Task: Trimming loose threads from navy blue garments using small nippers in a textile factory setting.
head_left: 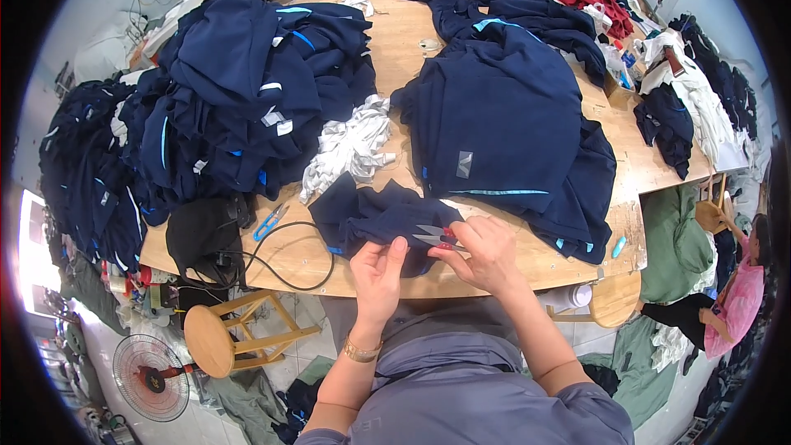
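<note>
At the near edge of the table, my left hand (381, 276) is closed on the edge of a small navy garment piece (362, 214), thumb raised against the fingers. My right hand (484, 254) grips red-handled thread snips (432, 236). Their two pointed blades are parted and lie over the navy cloth, pointing toward the left hand. Whether a thread lies between the blades is too small to tell. Just beyond the cloth is a heap of white fabric strips (350, 144). A large navy garment stack (503, 107) rises to the right.
A tall navy garment pile (239, 74) covers the left side. Near it lie blue snips (270, 221), a black cloth item (202, 235) and a black cable (309, 287). Two people handle navy cloth at the far edge. A wooden stool (210, 340) and fan (152, 379) stand lower left.
</note>
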A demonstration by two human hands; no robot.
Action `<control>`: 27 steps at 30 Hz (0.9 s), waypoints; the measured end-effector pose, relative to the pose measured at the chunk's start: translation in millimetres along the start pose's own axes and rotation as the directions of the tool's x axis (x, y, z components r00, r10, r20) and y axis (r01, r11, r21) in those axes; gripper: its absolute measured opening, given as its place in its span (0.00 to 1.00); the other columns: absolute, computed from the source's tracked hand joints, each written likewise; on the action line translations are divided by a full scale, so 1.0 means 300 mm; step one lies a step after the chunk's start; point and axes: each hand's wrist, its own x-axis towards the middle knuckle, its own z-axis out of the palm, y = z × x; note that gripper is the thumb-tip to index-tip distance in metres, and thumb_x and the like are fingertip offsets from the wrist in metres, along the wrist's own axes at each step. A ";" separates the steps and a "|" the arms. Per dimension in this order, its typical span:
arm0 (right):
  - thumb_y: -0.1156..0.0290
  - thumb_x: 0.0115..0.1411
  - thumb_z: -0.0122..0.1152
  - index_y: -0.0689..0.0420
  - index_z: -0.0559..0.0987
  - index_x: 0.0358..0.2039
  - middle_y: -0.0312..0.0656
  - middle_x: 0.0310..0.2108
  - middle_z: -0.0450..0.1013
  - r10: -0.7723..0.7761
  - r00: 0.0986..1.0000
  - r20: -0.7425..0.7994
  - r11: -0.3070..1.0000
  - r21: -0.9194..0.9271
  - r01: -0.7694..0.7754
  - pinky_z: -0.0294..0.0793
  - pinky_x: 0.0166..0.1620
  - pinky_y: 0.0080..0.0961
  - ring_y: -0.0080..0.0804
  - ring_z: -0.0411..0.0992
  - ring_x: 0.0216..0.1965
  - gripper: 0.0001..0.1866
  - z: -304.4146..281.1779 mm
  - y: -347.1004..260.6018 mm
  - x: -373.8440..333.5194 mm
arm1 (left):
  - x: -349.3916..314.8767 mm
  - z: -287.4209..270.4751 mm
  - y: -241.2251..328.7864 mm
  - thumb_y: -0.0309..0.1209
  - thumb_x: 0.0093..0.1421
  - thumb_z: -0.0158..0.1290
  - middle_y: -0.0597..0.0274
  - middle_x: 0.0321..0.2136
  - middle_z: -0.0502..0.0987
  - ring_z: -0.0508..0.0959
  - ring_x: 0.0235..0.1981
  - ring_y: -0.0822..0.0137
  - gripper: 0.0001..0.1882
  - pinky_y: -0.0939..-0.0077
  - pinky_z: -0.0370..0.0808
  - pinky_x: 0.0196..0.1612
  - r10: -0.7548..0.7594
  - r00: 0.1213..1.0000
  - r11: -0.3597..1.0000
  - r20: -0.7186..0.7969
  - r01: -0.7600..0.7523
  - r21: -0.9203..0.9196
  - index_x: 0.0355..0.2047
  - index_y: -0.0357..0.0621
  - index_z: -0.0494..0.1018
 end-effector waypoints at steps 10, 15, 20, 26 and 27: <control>0.58 0.46 0.66 0.58 0.73 0.25 0.37 0.16 0.66 0.392 0.920 0.003 0.759 0.563 -0.325 0.62 0.22 0.26 0.33 0.66 0.17 0.17 0.007 -0.039 -0.013 | -0.003 0.010 0.006 0.27 0.60 0.50 0.63 0.36 0.75 0.72 0.35 0.78 0.11 0.85 0.68 0.42 -0.005 1.000 1.000 0.004 0.005 0.014 0.40 0.33 0.71; 0.59 0.47 0.65 0.58 0.72 0.23 0.38 0.15 0.66 0.224 0.974 -0.044 0.909 0.369 -0.193 0.62 0.22 0.26 0.33 0.66 0.16 0.15 0.009 -0.004 -0.010 | 0.002 0.010 0.013 0.27 0.60 0.51 0.63 0.35 0.76 0.73 0.35 0.77 0.10 0.84 0.70 0.42 -0.021 1.000 0.999 -0.005 0.021 -0.035 0.39 0.33 0.72; 0.54 0.47 0.63 0.53 0.71 0.20 0.33 0.13 0.62 0.018 1.000 0.017 0.997 0.077 -0.019 0.57 0.22 0.24 0.28 0.63 0.15 0.17 0.003 -0.009 -0.011 | 0.001 0.008 0.010 0.28 0.60 0.51 0.64 0.33 0.75 0.72 0.33 0.79 0.10 0.86 0.69 0.39 -0.010 1.000 1.000 -0.023 0.011 0.015 0.38 0.33 0.72; 0.53 0.47 0.63 0.53 0.71 0.21 0.32 0.14 0.62 -0.028 0.999 0.021 1.000 -0.006 0.028 0.57 0.22 0.24 0.27 0.64 0.16 0.17 -0.007 -0.004 -0.003 | -0.005 0.006 0.014 0.27 0.60 0.50 0.65 0.33 0.75 0.70 0.32 0.81 0.10 0.88 0.67 0.37 0.001 1.000 0.998 -0.006 0.000 0.060 0.38 0.32 0.72; 0.53 0.47 0.63 0.53 0.72 0.21 0.32 0.14 0.62 -0.041 0.999 0.020 0.999 -0.019 0.042 0.58 0.22 0.24 0.27 0.64 0.16 0.17 -0.008 -0.003 -0.002 | -0.007 0.008 0.016 0.27 0.60 0.50 0.65 0.33 0.75 0.70 0.32 0.81 0.10 0.88 0.67 0.37 0.001 1.000 0.998 -0.007 -0.001 0.060 0.38 0.32 0.72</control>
